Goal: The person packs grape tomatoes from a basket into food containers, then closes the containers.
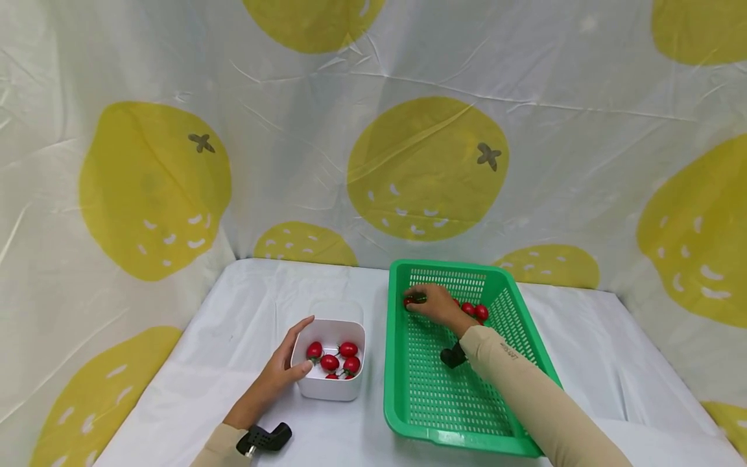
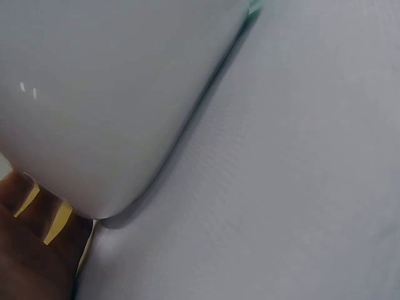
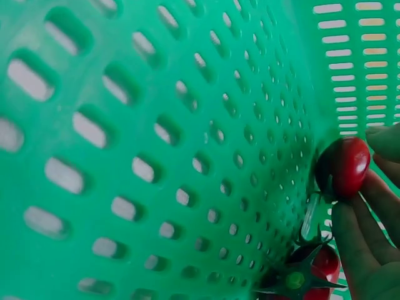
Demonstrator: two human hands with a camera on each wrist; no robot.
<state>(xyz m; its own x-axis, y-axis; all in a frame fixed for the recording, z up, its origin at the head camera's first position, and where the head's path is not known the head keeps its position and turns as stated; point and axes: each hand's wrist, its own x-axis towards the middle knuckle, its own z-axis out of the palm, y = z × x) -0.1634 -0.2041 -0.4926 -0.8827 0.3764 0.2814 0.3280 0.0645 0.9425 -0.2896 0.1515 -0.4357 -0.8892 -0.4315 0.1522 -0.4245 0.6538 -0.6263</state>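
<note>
Ok, head view first: left hand (image 1: pixel 279 373) rests against the left side of a white tub (image 1: pixel 329 389), thumb on the near side wall, fingers up along the far left rim, loosely cupping it rather than clamping. Tub sits on a white tablecloth (image 1: pixel 245 311) and has about 5 red tomatoes (image 1: pixel 334 360) w/ green stems inside. Just right of the tub is a green basket (image 1: pixel 455 425), slotted walls and floor. Right hand (image 1: pixel 434 306) is inside the basket at the far left corner, fingers curled round a tomato (image 1: pixel 413 300); a few more tomatoes (image 1: pixel 475 311) lie just behind the hand by the far wall. Beige sleeves on both arms, black cam mounts at both wrists. Backdrop is a white sheet w/ big yellow fruit print (image 1: pixel 428 168). Left wrist view: mostly the tub's smooth white wall (image 2: pixel 112 94), very close, w/ fingertips (image 2: pixel 34 206) pressed on its lower corner, tablecloth (image 2: pixel 300 187) to the right, tiny bit of green at top edge. Can't tell the rest of the grip from here. Right wrist view: basket floor and wall (image 3: pixel 156 125) fill the shot, fingers (image 3: pixel 362 244) pinch one red tomato (image 3: pixel 345 165) at right edge, off the floor near the wall; another tomato w/ green stem (image 3: pixel 309 269) lies just below it on the basket floor.
</note>
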